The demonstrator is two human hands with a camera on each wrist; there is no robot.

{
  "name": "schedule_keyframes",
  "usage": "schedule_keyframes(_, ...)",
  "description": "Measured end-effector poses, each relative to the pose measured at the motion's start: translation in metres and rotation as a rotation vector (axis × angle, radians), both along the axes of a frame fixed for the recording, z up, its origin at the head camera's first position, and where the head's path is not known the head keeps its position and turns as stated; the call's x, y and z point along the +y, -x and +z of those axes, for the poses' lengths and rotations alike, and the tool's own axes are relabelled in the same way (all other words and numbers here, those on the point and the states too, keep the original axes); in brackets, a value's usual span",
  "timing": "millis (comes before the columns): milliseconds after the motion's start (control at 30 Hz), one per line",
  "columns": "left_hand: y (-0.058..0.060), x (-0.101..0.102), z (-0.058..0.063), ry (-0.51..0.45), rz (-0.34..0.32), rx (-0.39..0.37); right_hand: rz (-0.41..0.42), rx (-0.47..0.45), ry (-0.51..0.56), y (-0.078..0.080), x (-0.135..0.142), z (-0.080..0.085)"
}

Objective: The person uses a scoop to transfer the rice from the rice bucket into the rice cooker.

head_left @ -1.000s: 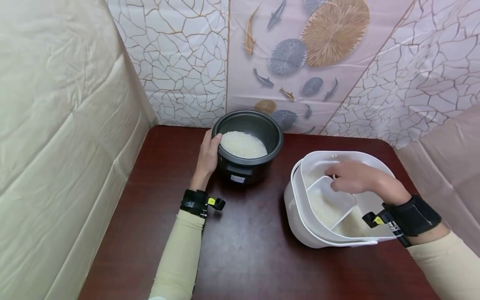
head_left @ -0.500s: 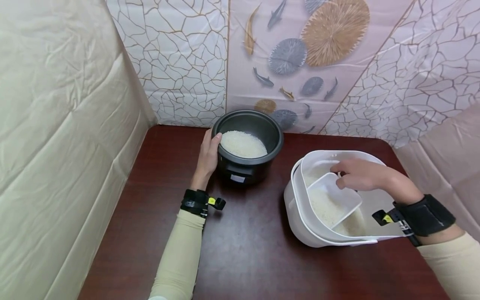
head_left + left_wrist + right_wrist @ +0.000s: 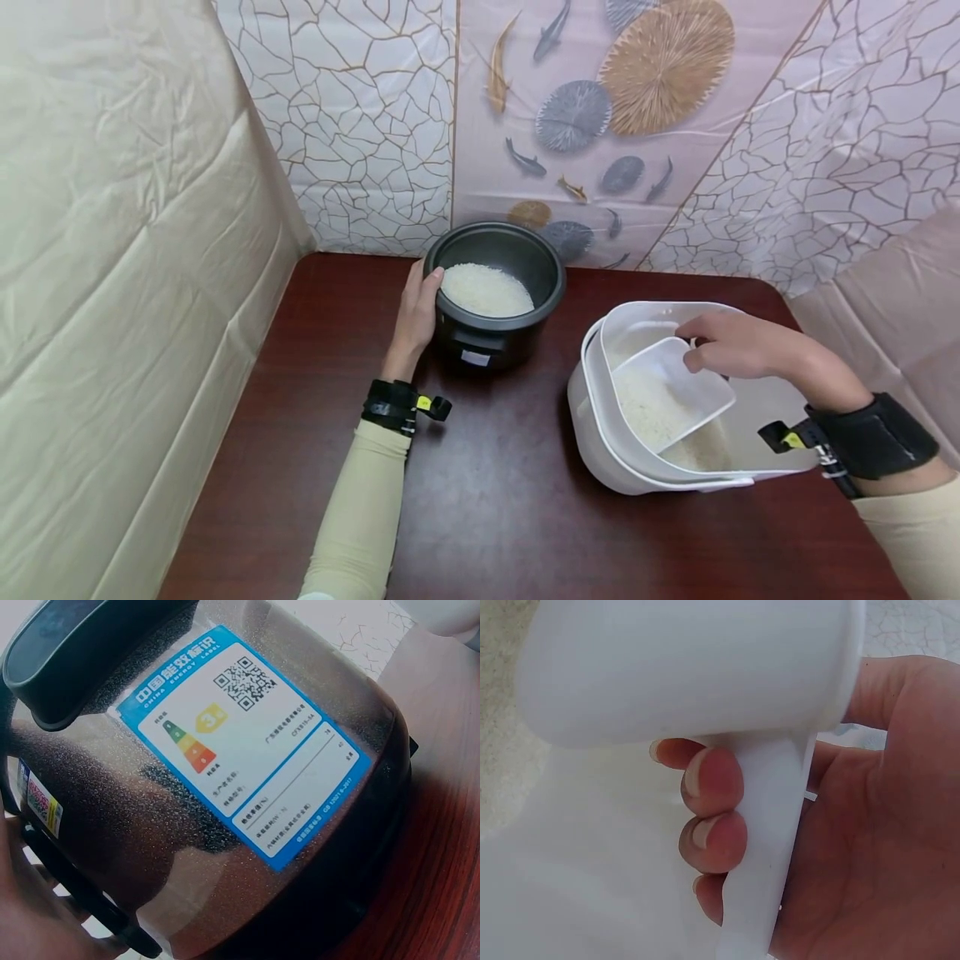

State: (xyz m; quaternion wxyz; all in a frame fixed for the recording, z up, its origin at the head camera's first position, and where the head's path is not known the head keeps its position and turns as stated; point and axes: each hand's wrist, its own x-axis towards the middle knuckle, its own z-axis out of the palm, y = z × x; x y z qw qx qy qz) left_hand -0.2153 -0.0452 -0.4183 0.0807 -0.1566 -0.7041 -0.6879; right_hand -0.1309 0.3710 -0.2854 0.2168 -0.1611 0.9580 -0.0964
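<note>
On the left of the head view, my left hand [image 3: 416, 312] rests on the side of a black rice cooker [image 3: 517, 337], thumb at its rim. White rice [image 3: 486, 292] lies inside the cooker. The left wrist view has the fingers around its black side handle [image 3: 82, 881]. Over to the right, my right hand [image 3: 735, 343] grips a white scoop [image 3: 686, 379] within a white rice bin [image 3: 600, 442]. Curled fingers [image 3: 714, 780] wrap the scoop's handle [image 3: 761, 840] in the right wrist view. Rice [image 3: 645, 408] shows at the scoop, partly hidden by its wall.
Both containers stand on a dark red-brown table [image 3: 480, 500]. A patterned backdrop [image 3: 375, 125] rises behind it, and a cream cloth [image 3: 127, 250] hangs along the left side. An energy label [image 3: 247, 742] is stuck on the cooker.
My right hand has shifted to the right inside the bin, bringing the scoop with it. The scoop's interior shows more now. My left hand and the cooker have stayed in place.
</note>
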Motion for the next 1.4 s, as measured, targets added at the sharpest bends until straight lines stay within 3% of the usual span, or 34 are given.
schedule_keyframes(167,0.000,0.000,0.001,0.006,0.007,0.006,-0.025,-0.003,-0.002,0.000,0.000,0.005)
schedule_keyframes(433,0.021,0.002,-0.030,-0.001,0.022,0.011,-0.065,0.044,-0.049,-0.001,0.010,0.010)
schedule_keyframes(633,0.024,0.003,-0.038,0.003,0.041,0.036,-0.073,0.065,-0.068,0.000,0.015,0.011)
schedule_keyframes(1200,0.024,0.002,-0.034,0.004,0.018,0.027,-0.118,0.070,-0.030,-0.001,0.020,0.017)
schedule_keyframes(1267,0.021,0.001,-0.030,0.005,0.009,0.018,-0.128,0.060,-0.024,-0.001,0.021,0.019)
schedule_keyframes(1400,0.008,-0.001,-0.010,0.017,0.001,0.012,-0.143,0.044,-0.006,0.000,0.023,0.023)
